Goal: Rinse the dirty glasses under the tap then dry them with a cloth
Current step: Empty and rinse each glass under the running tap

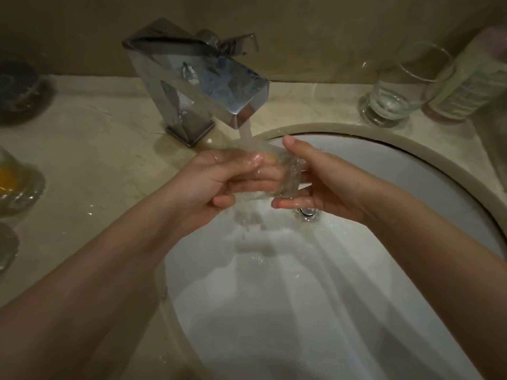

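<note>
A clear drinking glass point(289, 175) lies on its side under the running chrome tap point(197, 78), over the white sink point(384, 165). My left hand point(219, 182) holds the glass at its mouth, with fingers reaching inside it. My right hand point(326, 185) grips the base end, thumb on top and fingers beneath. Water pours from the spout onto the glass and both hands. A clean-looking empty glass point(395, 89) stands on the counter at the back right. A glass with orange residue point(13, 182) stands at the left edge.
The beige stone counter point(90, 149) surrounds the sink. A dark bowl point(19, 89) sits at the back left. Another glass point(6, 245) shows at the left edge. A pale bottle or container point(477, 83) stands behind the right glass. The drain point(307, 212) lies below my hands.
</note>
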